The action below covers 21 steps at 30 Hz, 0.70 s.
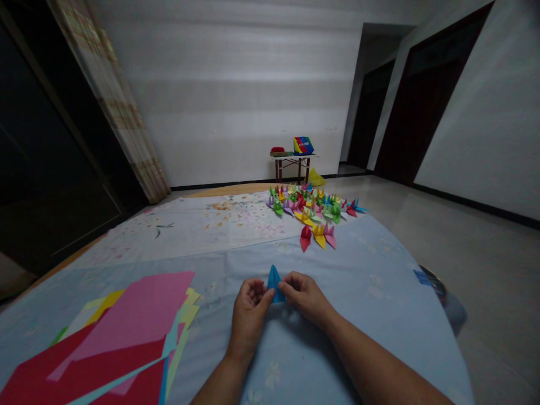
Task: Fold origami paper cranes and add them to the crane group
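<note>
A small blue folded paper piece stands point-up between both of my hands over a light blue cloth. My left hand pinches its left side with fingers closed. On the other side, my right hand grips the paper's edge with thumb and fingers pressed together. The lower part of the paper is hidden behind my fingers.
Loose sheets of coloured paper, pink, red and yellow, lie at the near left. Several finished coloured paper figures are spread further back on the cloth. A small table with coloured things stands by the far wall. Bare floor lies to the right.
</note>
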Motion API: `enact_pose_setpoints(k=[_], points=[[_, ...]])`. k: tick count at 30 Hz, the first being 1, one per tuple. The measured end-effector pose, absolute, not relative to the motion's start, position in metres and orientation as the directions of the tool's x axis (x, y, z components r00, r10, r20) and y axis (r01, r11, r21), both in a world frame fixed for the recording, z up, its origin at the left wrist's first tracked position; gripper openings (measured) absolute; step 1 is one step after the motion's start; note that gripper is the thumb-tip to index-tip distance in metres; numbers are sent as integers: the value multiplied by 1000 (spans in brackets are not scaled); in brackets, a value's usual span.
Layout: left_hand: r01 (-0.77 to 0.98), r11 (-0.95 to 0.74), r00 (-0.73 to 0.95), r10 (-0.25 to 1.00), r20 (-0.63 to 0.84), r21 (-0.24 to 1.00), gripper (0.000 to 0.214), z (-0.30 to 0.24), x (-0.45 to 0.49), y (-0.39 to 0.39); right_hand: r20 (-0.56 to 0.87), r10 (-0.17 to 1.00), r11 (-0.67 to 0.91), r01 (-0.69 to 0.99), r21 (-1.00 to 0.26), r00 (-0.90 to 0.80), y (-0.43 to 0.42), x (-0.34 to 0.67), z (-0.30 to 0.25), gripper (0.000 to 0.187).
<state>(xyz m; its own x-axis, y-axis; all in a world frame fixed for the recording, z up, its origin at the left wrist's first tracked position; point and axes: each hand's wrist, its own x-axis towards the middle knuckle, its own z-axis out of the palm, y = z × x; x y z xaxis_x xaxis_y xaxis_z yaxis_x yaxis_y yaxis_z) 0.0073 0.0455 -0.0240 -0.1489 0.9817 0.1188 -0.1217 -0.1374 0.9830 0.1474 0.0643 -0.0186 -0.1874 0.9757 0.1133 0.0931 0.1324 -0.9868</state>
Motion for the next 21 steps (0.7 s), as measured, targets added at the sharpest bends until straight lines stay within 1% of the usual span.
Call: enact_pose_setpoints(k=[2, 4, 7, 9, 12, 14, 16, 18, 21], points=[[-68, -158, -140, 979, 147, 985, 28, -25, 7, 45, 113, 976, 140, 139, -980, -184, 65, 149, -18, 21], [33, -180, -120, 976, 183, 983, 24, -25, 8, 43, 103, 979, 143, 232, -962, -176, 66, 151, -18, 20], [258, -201, -48, 974, 220, 945, 16, -24, 8, 38, 53, 983, 120, 392, -912, -177, 67, 155, -21, 19], [411, -230, 22, 970, 242, 882, 12, -22, 8, 35, 28, 982, 119, 495, -861, -188, 67, 157, -21, 20], [608, -322, 137, 943, 304, 725, 12, -19, 8, 31, 34, 981, 153, 661, -735, -189, 64, 159, -19, 21], [728, -365, 192, 921, 340, 580, 14, -17, 9, 28, 54, 979, 185, 748, -638, -196, 61, 160, -16, 19], [820, -375, 228, 907, 354, 432, 17, -13, 11, 24, 85, 972, 227, 799, -557, -218, 60, 160, -13, 17], [871, -374, 265, 903, 338, 319, 21, -10, 16, 18, 122, 969, 247, 833, -495, -215, 60, 162, -11, 16], [917, -344, 292, 925, 244, 202, 24, -8, 25, 8, 146, 976, 211, 866, -454, -161, 62, 163, -13, 24]])
